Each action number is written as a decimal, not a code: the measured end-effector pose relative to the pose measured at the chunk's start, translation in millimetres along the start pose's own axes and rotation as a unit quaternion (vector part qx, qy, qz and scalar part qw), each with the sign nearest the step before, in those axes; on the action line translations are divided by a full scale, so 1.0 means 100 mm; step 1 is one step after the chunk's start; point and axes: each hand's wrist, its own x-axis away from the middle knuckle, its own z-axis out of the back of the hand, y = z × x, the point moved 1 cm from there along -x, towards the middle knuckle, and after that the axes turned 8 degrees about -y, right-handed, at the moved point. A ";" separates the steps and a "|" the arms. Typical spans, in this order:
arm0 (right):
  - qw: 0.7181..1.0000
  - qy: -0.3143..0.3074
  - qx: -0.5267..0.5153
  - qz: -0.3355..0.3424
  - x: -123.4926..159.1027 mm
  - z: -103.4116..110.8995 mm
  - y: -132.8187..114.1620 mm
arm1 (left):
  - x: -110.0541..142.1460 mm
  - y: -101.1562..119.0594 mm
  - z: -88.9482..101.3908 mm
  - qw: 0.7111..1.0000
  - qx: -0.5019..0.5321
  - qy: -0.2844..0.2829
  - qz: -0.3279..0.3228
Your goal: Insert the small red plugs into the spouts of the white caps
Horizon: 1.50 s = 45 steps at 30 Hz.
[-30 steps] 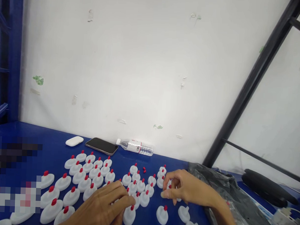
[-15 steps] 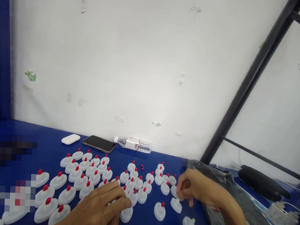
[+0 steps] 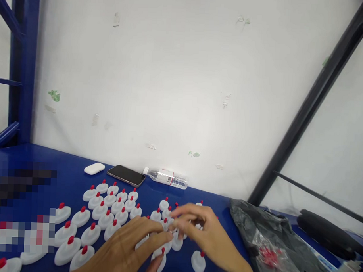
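Several white disc-shaped caps with red tips [image 3: 101, 212] stand in rows on the blue table [image 3: 63, 175]. My left hand [image 3: 126, 249] lies low over the caps near the front, its fingers curled around a white cap [image 3: 159, 259] under the fingertips. My right hand [image 3: 202, 232] has come in from the right and its fingertips meet those of the left above the caps; it is blurred and pinched, and what it pinches is too small to make out. A single cap [image 3: 198, 261] stands just below the right wrist.
A white earbud case [image 3: 94, 168], a dark phone [image 3: 126, 175] and a lying water bottle [image 3: 165, 178] sit by the wall. A black plastic bag [image 3: 273, 242] with red pieces lies at the right, beside a dark diagonal frame strut [image 3: 313, 101]. A blue rack post [image 3: 23, 67] stands left.
My right hand has moved left from the loose caps at the right to meet my left hand's fingertips. The view shifted slightly right and up.
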 end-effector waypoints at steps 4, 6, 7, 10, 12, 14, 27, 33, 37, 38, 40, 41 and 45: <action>0.940 0.120 0.320 0.005 -0.05 0.11 0.20 | -0.09 -0.03 0.00 1.000 -0.006 -0.011 0.004; 0.920 0.074 0.386 -0.007 -0.08 0.11 0.33 | -0.12 -0.02 0.02 1.000 -0.011 -0.024 0.010; 0.916 0.047 0.398 -0.016 -0.09 0.11 0.39 | -0.12 -0.01 0.04 0.999 -0.013 -0.030 0.011; 0.909 0.004 0.414 -0.048 -0.12 0.09 0.53 | -0.11 0.01 0.10 0.999 -0.008 -0.044 0.006; 0.907 -0.005 0.418 -0.056 -0.12 0.10 0.57 | -0.10 0.01 0.13 0.998 -0.003 -0.058 0.008; 0.906 -0.014 0.420 -0.056 -0.13 0.12 0.61 | -0.09 0.01 0.15 0.998 -0.004 -0.066 0.012; 0.898 -0.042 0.434 -0.047 -0.17 0.13 0.65 | -0.10 0.00 0.15 0.996 -0.011 -0.089 0.015; 0.894 -0.048 0.442 -0.065 -0.20 0.15 0.62 | -0.04 -0.04 0.06 0.998 -0.014 -0.065 0.010; 0.901 -0.046 0.428 -0.059 -0.19 0.15 0.66 | -0.02 -0.07 0.07 0.997 -0.036 -0.066 0.012; 0.904 -0.043 0.421 -0.055 -0.18 0.16 0.65 | -0.02 -0.07 0.07 0.997 -0.035 -0.068 0.009; 0.911 -0.032 0.407 -0.050 -0.16 0.17 0.62 | -0.01 -0.08 0.07 0.996 -0.025 -0.082 0.006; 0.916 -0.023 0.397 -0.046 -0.14 0.18 0.59 | -0.01 -0.08 0.05 0.996 -0.017 -0.090 0.010; 0.967 0.043 0.249 0.026 -0.09 0.19 0.38 | 0.06 -0.14 -0.14 0.994 0.017 -0.105 0.036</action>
